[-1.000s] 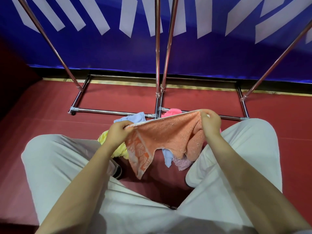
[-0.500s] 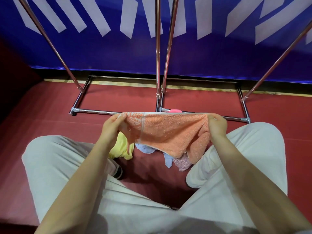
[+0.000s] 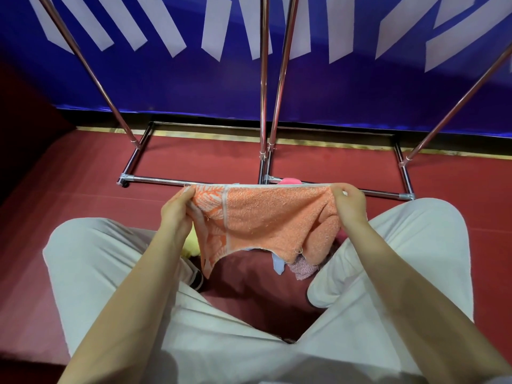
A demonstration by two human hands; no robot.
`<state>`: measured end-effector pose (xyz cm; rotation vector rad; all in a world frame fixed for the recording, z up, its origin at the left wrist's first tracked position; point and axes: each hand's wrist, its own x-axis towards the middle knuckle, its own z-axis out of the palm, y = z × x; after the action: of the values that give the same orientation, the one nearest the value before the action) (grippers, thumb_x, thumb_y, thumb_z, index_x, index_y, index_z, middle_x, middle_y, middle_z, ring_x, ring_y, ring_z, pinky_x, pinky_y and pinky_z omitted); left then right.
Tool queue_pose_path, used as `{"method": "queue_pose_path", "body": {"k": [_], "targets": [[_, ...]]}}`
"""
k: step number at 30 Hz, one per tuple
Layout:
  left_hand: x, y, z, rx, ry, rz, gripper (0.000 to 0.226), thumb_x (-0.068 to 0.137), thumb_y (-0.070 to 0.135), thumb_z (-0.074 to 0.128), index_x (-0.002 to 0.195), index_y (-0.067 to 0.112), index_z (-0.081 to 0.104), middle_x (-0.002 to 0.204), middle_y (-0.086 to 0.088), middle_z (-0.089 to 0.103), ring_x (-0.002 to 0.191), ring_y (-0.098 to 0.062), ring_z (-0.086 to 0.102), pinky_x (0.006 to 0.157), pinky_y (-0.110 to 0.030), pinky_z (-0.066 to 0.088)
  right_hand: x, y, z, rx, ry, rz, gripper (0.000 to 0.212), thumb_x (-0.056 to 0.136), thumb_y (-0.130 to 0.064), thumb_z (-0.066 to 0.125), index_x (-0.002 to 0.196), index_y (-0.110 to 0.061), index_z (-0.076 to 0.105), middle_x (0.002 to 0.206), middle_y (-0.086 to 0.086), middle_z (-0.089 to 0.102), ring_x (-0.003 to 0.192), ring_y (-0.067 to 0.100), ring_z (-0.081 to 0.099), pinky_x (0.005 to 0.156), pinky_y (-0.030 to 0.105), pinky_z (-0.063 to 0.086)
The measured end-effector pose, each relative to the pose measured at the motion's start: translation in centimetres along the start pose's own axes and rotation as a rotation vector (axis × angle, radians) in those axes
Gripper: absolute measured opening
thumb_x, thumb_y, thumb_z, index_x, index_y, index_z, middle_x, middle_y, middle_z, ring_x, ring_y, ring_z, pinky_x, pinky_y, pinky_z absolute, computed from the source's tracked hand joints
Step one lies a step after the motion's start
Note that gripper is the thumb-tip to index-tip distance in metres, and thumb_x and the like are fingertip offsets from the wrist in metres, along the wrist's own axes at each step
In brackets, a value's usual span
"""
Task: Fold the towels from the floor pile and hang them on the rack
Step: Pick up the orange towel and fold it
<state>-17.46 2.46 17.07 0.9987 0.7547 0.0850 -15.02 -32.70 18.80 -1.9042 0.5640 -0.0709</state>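
Seen from the head camera, a squatting person in pale trousers stretches an orange towel between both hands above the red floor. The left hand pinches the towel's upper left corner, fingers curled into the cloth; the right hand grips the upper right corner, fingers and thumb closed on the fabric. The towel's top edge is pulled taut and runs level from left to right, so its long axis lies crosswise to the person, roughly parallel to the near base bar of the metal rack. The cloth hangs down from that edge towards the floor, the left end carrying a pale leaf-patterned band and trailing lower to a point, the right end bunched in loose folds beneath the right hand. The towel hangs between the knees, in front of the rack's base and clear of its bars. Behind and under it lies the floor pile, mostly hidden: a pink towel peeks above the taut edge, a yellow towel shows beside the left forearm, and a light blue towel and a mauve towel show below the hem. The rack's poles rise before a blue banner with white stripes.
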Motion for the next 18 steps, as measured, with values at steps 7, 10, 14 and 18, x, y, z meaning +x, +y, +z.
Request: {"method": "queue_pose_path", "body": {"k": [7,10,14,18], "targets": [[-0.7,0.9,1.0,-0.2,-0.149,-0.137,0.015,0.099,0.01,0.048,0.089,0.008,0.059,0.073,-0.002,0.068,0.068,-0.008,0.067,0.081,-0.019,0.052,-0.2,0.1,0.0,-0.023,-0.011,-0.005,0.023,0.093,-0.017,0.053,0.108,-0.008,0.068,0.109,0.002,0.065,0.098,0.013,0.054,0.083,0.022,0.035],[-0.9,1.1,1.1,-0.238,-0.142,-0.168,0.014,0.099,0.01,0.049,0.088,0.009,0.058,0.068,0.001,0.067,0.063,-0.005,0.065,0.082,-0.022,0.048,-0.2,0.2,-0.1,-0.012,-0.004,0.001,0.022,0.093,-0.018,0.054,0.107,-0.009,0.068,0.103,-0.002,0.062,0.096,0.013,0.053,0.081,0.022,0.035],[-1.3,1.4,1.4,-0.318,-0.136,-0.143,0.015,0.098,0.009,0.052,0.087,0.007,0.061,0.075,-0.001,0.066,0.07,-0.007,0.066,0.095,-0.022,0.047,0.0,0.2,0.0,0.01,0.005,0.006,0.021,0.092,-0.016,0.054,0.105,-0.008,0.069,0.102,-0.001,0.063,0.095,0.013,0.054,0.081,0.022,0.036],[-2.0,1.7,2.0,-0.227,-0.169,-0.069,0.027,0.098,0.012,0.051,0.083,0.006,0.072,0.073,-0.002,0.071,0.072,-0.008,0.069,0.087,-0.024,0.052,0.5,0.5,0.1,0.028,0.057,0.031,0.021,0.092,-0.013,0.054,0.104,-0.006,0.069,0.106,0.005,0.066,0.096,0.017,0.056,0.083,0.024,0.039]]}}
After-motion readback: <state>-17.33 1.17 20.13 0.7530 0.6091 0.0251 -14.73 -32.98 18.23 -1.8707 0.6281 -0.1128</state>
